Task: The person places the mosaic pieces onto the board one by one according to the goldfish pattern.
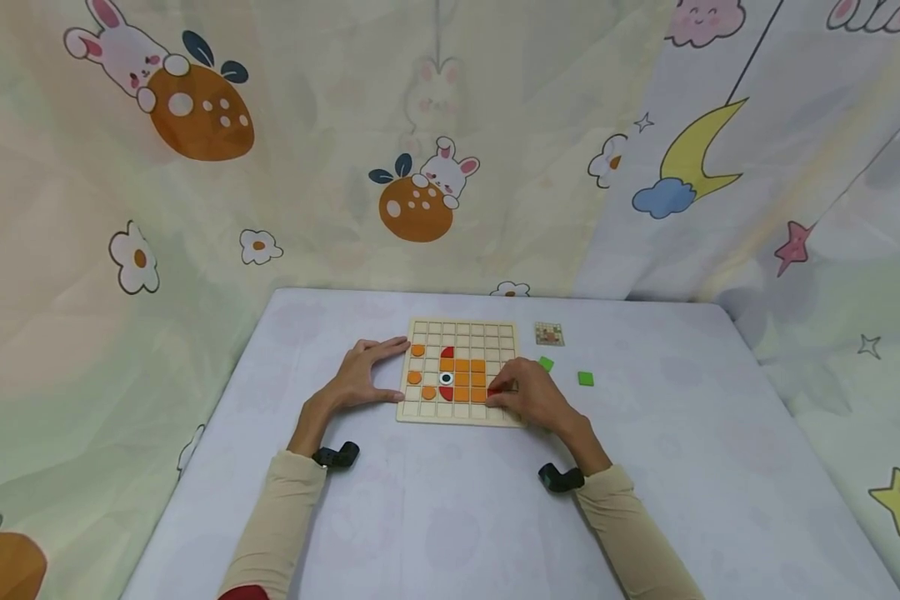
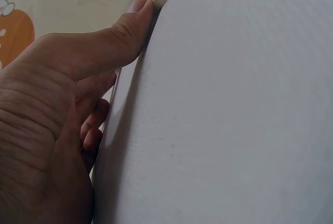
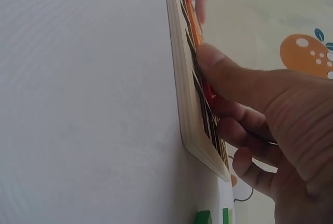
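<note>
A wooden grid board [image 1: 465, 414] lies on the table with orange squares [image 1: 470, 380], orange discs [image 1: 417, 351], red rounded pieces [image 1: 447, 393] and a white-and-black eye piece [image 1: 446, 378] in its cells. My left hand [image 1: 356, 375] touches the board's left edge with thumb and fingers spread and fairly straight. Over the board's right part, my right hand [image 1: 528, 392] pinches a red piece [image 3: 208, 92] between thumb and fingers, just right of the orange squares. The fingers hide most of that piece, so its shape cannot be told.
Two green squares, one [image 1: 586, 379] farther right and one [image 1: 546, 363] partly behind the right hand, lie on the table [image 1: 450, 517]. A small pattern card [image 1: 549, 334] lies beyond them. A printed curtain [image 1: 307, 167] hangs behind and at the sides.
</note>
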`<state>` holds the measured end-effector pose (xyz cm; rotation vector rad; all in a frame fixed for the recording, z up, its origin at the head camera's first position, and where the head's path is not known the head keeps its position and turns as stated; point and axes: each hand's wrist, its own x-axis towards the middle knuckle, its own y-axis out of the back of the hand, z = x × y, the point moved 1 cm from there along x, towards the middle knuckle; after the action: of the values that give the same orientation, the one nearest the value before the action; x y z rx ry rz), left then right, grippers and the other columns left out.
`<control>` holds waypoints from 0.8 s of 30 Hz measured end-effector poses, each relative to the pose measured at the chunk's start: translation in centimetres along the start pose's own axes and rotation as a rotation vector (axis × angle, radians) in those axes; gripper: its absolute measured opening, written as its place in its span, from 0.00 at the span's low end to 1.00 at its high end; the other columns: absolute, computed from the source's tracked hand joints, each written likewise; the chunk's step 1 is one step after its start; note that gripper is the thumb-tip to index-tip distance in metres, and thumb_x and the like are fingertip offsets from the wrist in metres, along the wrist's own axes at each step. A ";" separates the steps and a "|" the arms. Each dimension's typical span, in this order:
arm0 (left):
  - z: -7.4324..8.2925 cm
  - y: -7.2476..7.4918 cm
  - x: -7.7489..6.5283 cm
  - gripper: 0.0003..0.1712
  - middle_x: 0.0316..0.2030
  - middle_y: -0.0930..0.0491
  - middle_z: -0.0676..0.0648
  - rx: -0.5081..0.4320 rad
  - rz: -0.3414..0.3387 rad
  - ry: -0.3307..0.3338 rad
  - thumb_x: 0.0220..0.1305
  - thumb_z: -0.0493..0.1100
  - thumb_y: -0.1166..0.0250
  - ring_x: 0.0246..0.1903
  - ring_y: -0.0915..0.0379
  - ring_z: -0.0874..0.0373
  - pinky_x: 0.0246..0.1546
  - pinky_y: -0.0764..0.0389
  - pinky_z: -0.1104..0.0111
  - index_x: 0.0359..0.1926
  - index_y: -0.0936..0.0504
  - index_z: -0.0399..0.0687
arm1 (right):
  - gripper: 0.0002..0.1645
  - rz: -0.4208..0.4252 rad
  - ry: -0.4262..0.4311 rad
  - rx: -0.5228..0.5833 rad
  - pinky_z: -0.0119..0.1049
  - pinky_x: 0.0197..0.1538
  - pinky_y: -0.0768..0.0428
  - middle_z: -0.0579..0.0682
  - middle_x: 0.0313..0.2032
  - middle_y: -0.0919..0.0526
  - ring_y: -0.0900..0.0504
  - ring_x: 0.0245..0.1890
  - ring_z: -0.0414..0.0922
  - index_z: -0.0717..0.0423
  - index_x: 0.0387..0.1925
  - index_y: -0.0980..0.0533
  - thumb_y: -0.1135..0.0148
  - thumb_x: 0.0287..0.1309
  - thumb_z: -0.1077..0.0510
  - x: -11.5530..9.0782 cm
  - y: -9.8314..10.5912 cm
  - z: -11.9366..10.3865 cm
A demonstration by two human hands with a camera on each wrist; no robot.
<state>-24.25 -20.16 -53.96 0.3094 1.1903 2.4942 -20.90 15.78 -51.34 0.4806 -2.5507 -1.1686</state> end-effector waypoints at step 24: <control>-0.2 -0.1 -0.1 0.59 0.85 0.37 0.52 0.000 -0.003 -0.005 0.53 0.59 0.15 0.75 0.40 0.41 0.73 0.38 0.38 0.83 0.31 0.59 | 0.24 0.181 -0.180 -0.079 0.62 0.65 0.23 0.64 0.51 0.10 0.15 0.55 0.62 0.67 0.55 0.13 0.18 0.58 0.61 -1.2 5.1 6.3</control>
<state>-24.21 -20.29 -54.12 0.3133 1.1880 2.4896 -23.20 23.65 -51.47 0.1271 -2.6192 -1.2908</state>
